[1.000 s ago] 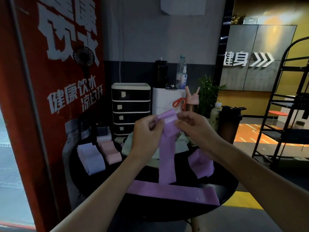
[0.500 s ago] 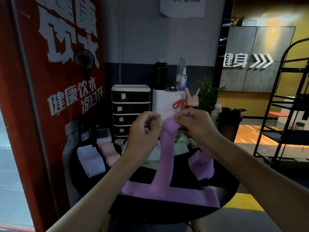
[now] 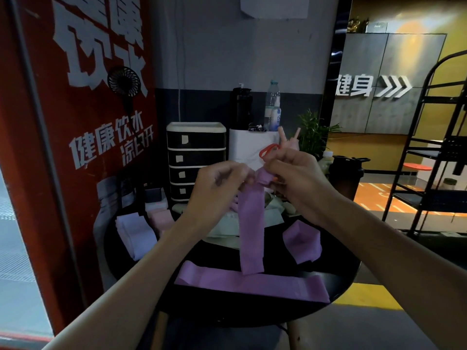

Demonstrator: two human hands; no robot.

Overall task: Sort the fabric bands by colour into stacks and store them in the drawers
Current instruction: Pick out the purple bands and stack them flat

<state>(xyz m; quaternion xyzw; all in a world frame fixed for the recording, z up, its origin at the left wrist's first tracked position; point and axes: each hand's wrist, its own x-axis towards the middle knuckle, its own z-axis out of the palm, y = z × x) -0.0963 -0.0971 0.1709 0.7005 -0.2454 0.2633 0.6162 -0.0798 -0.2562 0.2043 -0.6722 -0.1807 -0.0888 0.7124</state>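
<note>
My left hand (image 3: pixel 217 188) and my right hand (image 3: pixel 295 178) pinch the top of a purple fabric band (image 3: pixel 251 231) that hangs down over the round black table (image 3: pixel 227 309). Its lower end touches a second purple band (image 3: pixel 252 284) lying flat across the table's front. A folded purple band (image 3: pixel 302 242) lies at the right. A white stack (image 3: pixel 135 233) and a pink stack (image 3: pixel 160 218) sit at the left. Pale green bands (image 3: pixel 225 228) lie behind the hanging one. The black drawer unit (image 3: pixel 195 157) stands at the back, all drawers closed.
A red poster panel (image 3: pixel 75 122) with a small fan (image 3: pixel 123 80) borders the left. Behind the table stand a white box (image 3: pixel 249 150), bottles (image 3: pixel 273 104), a dark shaker (image 3: pixel 345 175) and a plant (image 3: pixel 313 132). A black metal rack (image 3: pixel 434 147) is at right.
Both hands have drawn the band's top together and bunched it, and the band has risen slightly. Its lower end now rests on the flat band at the table's front.
</note>
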